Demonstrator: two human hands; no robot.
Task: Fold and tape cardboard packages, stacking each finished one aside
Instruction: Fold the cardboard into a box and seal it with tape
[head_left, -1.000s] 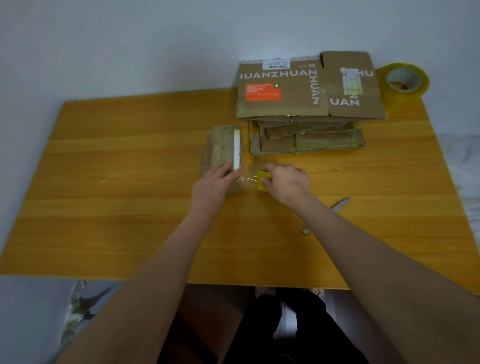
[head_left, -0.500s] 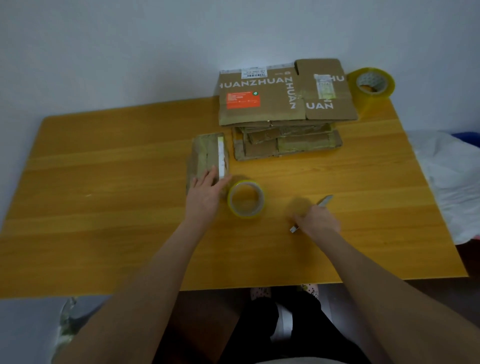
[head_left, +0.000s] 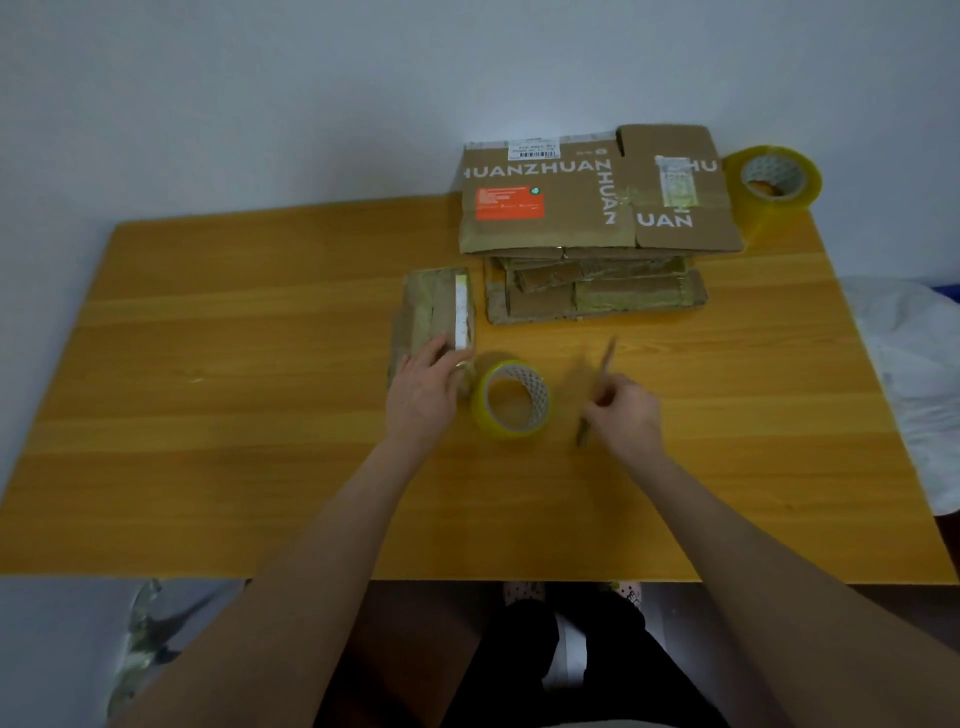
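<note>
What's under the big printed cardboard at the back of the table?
Taped cardboard packages poke out beneath the printed cardboard; only their front parts show, the rest is covered.

One camera does all the looking here, worn on the person's head and tipped forward and down at the table (head_left: 260, 467) from close above its near edge. Its wide lens takes in nearly the whole tabletop, the wall (head_left: 260, 104) behind it up top, the left hand (head_left: 421, 395) and right hand (head_left: 623, 415) near mid-frame, both forearms running in from the bottom.
</note>
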